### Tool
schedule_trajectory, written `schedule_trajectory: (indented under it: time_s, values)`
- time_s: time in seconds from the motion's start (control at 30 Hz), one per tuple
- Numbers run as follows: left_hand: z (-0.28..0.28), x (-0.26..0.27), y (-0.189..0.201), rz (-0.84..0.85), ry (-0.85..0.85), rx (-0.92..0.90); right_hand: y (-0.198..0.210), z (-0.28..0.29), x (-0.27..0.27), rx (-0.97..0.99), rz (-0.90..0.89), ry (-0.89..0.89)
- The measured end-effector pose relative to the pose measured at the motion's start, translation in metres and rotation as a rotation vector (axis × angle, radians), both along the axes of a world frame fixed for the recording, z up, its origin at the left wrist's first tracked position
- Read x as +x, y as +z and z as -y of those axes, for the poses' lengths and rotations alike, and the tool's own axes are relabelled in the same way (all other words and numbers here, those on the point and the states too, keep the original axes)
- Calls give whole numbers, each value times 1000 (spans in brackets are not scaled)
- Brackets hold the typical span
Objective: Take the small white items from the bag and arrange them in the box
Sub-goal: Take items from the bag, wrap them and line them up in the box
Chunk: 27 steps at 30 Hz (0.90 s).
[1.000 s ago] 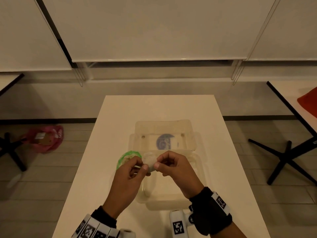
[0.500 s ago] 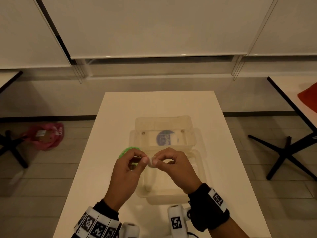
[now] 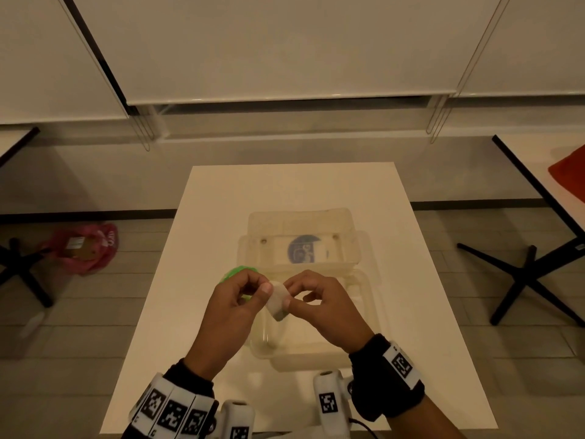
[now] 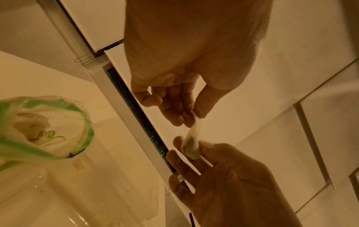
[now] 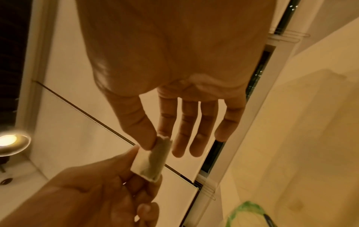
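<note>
A small white item (image 3: 277,301), a flat pouch with darker filling, hangs between my two hands above the clear plastic box (image 3: 367,315). My left hand (image 3: 267,288) pinches its upper edge with thumb and forefinger. My right hand (image 3: 286,294) pinches its other side. In the left wrist view the left hand (image 4: 197,117) holds the top of the item (image 4: 192,147) and the right hand (image 4: 191,142) holds its lower part. The right wrist view shows the item (image 5: 151,162) too. The green-rimmed bag (image 3: 235,274) stands open on the table left of the box, partly hidden by my left hand.
The box's open lid (image 3: 300,223), with a blue sticker, lies flat behind it on the white table (image 3: 285,188). A pink bag (image 3: 84,248) sits on the floor at left. Other tables with black legs (image 3: 525,274) stand on both sides.
Both hands have stayed together over the box. The white item has turned and now hangs lower between the thumbs, showing more of itself.
</note>
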<state>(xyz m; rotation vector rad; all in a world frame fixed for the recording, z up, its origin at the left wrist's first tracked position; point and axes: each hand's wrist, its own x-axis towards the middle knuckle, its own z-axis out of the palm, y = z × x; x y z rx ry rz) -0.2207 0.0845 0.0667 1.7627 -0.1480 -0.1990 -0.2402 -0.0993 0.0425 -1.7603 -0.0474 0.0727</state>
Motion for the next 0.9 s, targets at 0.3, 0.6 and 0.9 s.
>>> schedule_trajectory:
  time_s: [0.3,0.6,0.9]
  values:
    - [-3,3,6,-34,35,-67,0,-1,3,293,-170,-2]
    - [2,2,11,111,-241,44,14,-4,-4,705,-413,144]
    - [3,8,15,108,-128,49,10,4,-9,638,-207,-77]
